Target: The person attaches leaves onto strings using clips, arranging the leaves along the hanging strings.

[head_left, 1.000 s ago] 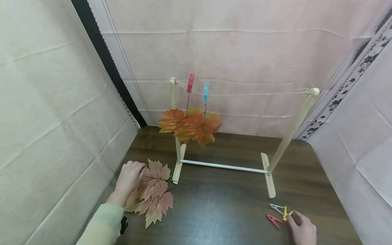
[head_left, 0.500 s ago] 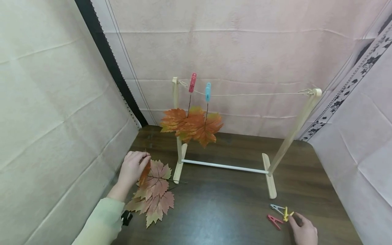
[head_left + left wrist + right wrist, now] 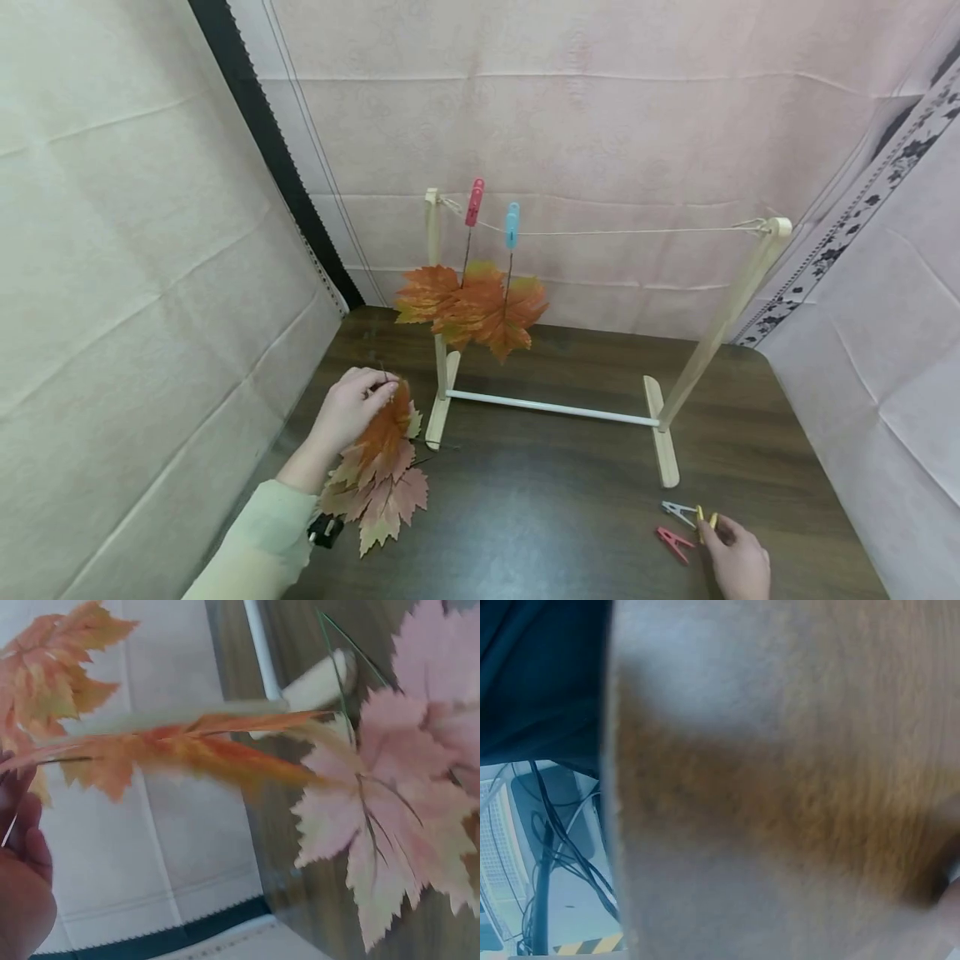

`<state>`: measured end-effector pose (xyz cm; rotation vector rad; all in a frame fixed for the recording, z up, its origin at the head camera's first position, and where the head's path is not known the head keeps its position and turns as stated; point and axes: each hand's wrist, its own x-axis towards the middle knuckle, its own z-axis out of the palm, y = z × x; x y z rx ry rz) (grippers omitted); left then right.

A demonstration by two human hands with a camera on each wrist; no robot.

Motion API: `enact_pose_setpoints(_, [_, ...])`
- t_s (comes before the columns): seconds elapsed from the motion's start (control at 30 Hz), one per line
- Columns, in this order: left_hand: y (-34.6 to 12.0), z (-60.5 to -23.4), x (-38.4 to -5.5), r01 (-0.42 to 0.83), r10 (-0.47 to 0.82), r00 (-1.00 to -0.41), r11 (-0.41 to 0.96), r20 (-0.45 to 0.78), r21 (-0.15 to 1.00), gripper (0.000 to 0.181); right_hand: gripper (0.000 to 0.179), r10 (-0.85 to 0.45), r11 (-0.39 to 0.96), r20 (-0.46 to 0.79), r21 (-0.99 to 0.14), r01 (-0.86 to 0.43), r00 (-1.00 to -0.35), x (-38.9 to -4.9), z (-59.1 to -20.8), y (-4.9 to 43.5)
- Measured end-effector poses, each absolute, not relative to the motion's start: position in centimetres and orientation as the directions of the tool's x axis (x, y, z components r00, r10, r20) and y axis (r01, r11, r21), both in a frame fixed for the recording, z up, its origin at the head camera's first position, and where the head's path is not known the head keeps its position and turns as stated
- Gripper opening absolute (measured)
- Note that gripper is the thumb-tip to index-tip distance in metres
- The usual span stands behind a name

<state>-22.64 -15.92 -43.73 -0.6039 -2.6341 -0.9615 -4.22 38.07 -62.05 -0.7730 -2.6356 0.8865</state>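
No readable text, label, brand or number showing in any view. Only sign-like marking: strip (image 3: 591, 946) showing slanted yellow and dark stripes, lying at bottom left of right wrist view, any lettering there being too small to tell.

The head camera looks forward and down across the worktop (image 3: 540, 517); the left wrist's, close in, shares the held orange leaf (image 3: 225, 748) with it — the right wrist's faces the worktop's edge from near.
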Motion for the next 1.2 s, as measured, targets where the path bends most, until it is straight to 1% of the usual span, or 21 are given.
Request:
enact_pose_setpoints(0.13, [-14.7, -43.7, -22.7, 0.452, 0.336, -0.892, 0.638, 0.304, 0.623, 0.014, 0.048, 0.589, 0.646, 0.038, -0.623, 0.442, -0.807, -4.7, -62.0, 37.8])
enact_pose_setpoints(0.3, [-13.2, -44.0, -22.8, 0.466, 0.4, -0.878, 0.583, 0.264, 0.665, 0.014, 0.046, 0.593, 0.64, 0.023, -0.621, 0.453, -0.805, -5.3, -61.8, 37.4])
enact_pose_setpoints(0.47, [-11.8, -44.3, -22.8, 0.482, 0.433, -0.864, 0.557, 0.258, 0.677, 0.012, 0.043, 0.577, 0.671, 0.051, -0.598, 0.438, -0.815, -5.8, -61.7, 37.4])
enact_pose_setpoints(0.6, [-10.7, -44.5, -22.7, 0.487, 0.443, -0.859, 0.551, 0.257, 0.677, 0.014, 0.042, 0.557, 0.695, 0.06, -0.579, 0.426, -0.828, -6.2, -61.5, 37.4])
enact_pose_setpoints(0.73, [-9.8, -44.5, -22.6, 0.474, 0.461, -0.857, 0.529, 0.23, 0.704, 0.019, 0.043, 0.548, 0.7, 0.037, -0.567, 0.433, -0.836, -6.7, -61.4, 37.5])
enact_pose_setpoints(0.9, [-8.8, -44.2, -22.6, 0.46, 0.485, -0.85, 0.498, 0.203, 0.735, 0.024, 0.043, 0.524, 0.72, 0.041, -0.554, 0.418, -0.85, -7.0, -61.2, 37.5])
enact_pose_setpoints(1.07, [-7.8, -43.5, -22.7, 0.48, 0.494, -0.841, 0.495, 0.22, 0.724, 0.021, 0.045, 0.515, 0.725, 0.014, -0.541, 0.427, -0.857, -7.2, -61.0, 37.5])
enact_pose_setpoints(1.2, [-7.0, -43.0, -22.9, 0.52, 0.517, -0.819, 0.486, 0.249, 0.703, 0.02, 0.048, 0.527, 0.716, -0.023, -0.526, 0.459, -0.85, -7.5, -60.9, 37.6])
